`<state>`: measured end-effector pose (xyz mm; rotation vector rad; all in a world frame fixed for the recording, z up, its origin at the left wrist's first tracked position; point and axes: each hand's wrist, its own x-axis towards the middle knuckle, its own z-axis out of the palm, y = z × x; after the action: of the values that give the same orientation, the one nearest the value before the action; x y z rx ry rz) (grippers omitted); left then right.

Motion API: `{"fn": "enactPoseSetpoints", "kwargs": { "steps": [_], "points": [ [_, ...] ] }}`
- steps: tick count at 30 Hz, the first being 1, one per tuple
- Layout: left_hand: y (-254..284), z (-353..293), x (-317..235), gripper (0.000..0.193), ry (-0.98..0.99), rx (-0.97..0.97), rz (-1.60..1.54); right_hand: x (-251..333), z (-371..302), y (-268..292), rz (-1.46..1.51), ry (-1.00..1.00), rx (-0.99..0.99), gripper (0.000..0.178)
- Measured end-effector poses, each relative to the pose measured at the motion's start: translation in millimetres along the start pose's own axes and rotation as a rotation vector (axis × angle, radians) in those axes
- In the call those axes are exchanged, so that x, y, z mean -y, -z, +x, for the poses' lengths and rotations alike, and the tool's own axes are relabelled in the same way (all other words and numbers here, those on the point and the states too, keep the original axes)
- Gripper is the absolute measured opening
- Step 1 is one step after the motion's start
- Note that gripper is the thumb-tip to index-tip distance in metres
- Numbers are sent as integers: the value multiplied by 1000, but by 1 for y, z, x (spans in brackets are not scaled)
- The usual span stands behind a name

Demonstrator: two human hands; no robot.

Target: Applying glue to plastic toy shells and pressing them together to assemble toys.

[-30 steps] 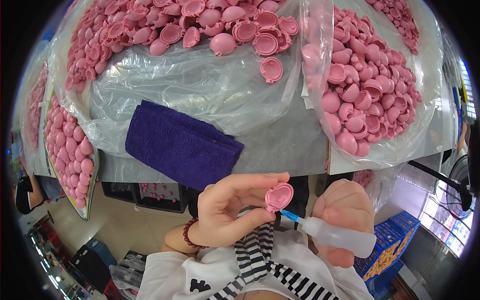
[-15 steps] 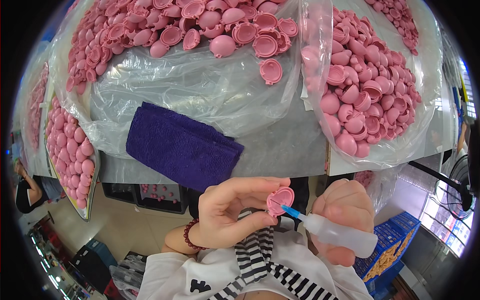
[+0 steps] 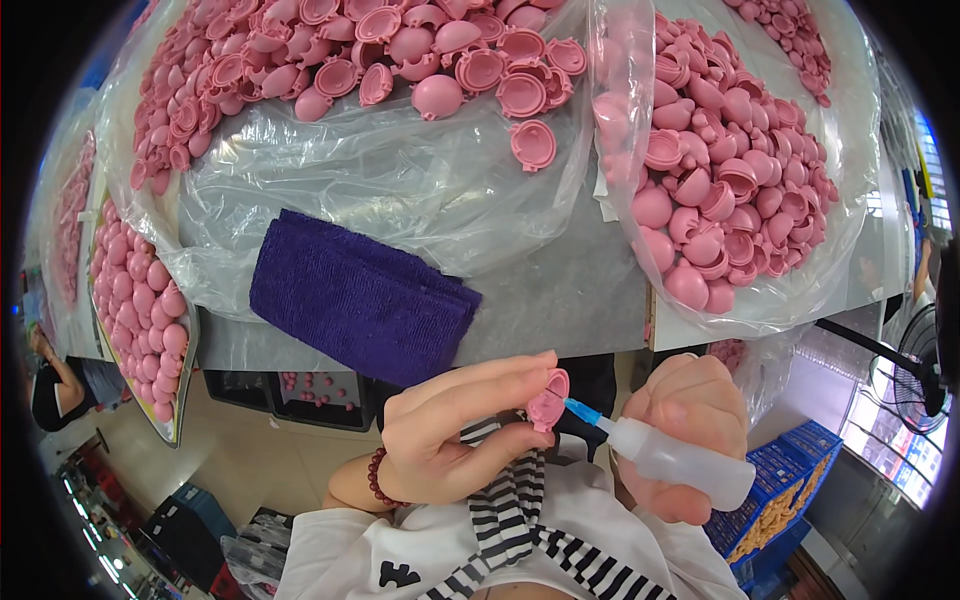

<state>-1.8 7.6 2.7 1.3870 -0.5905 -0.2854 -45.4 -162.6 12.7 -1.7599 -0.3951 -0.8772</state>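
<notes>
Between the thumb and fingers of my left hand is a small round pink plastic half shell, its hollow side turned toward the right. My right hand is closed around a translucent white squeeze bottle, which lies tilted with its base toward the lower right. The bottle's thin blue dispensing tip points left at the shell's hollow; whether it touches the inside I cannot tell. Both hands are in front of the table's near edge.
A folded purple cloth rests on the grey table. Beyond it, pink half shells lie heaped on clear plastic sheeting. More shells fill a bag at right. A tray of pink balls stands left; blue crates are lower right.
The half shell has turned more edge-on and its hollow now faces the bottle more. My left hand has shifted slightly left. The right hand with the bottle is nearly still.
</notes>
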Motion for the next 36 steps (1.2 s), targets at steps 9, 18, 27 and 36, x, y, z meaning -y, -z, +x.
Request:
{"fn": "enactPoseSetpoints", "kwargs": {
  "steps": [9,18,27,36],
  "points": [
    [0,0,10,37,161,88,-979,-24,12,113,-777,-53,-522,37],
    [-6,5,10,36,353,114,-1049,-86,-3,289,-809,-578,-680,51],
    [-5,4,9,42,170,100,-618,-22,15,144,-1104,-103,-329,31],
    [-8,3,9,41,162,73,-571,3,9,143,-908,-95,-536,14]
  ]
}}
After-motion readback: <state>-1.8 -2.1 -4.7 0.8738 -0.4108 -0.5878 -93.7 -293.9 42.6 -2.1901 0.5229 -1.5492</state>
